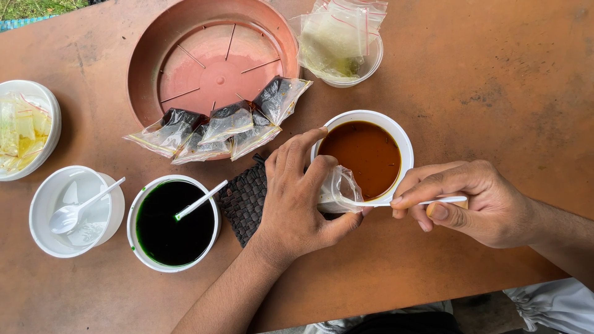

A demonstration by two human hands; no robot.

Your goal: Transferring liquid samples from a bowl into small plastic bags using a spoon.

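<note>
My left hand (297, 198) holds a small clear plastic bag (339, 190) open at the near rim of a white bowl of reddish-brown liquid (365, 154). A white plastic spoon (402, 201) is pinched in my right hand (470, 201), and its tip reaches into the mouth of the bag. Under my left hand lies a dark woven mat (244, 198). Several filled bags of dark liquid (229, 127) lean on the near rim of a round brown tray (148, 55).
A white bowl of dark green liquid (173, 224) with a spoon stands left of the mat. Further left are an empty white bowl with a spoon (74, 210) and a bowl of yellow-filled bags (25, 130). A bowl of empty bags (343, 40) sits at the back. The table's near edge (402, 303) is close.
</note>
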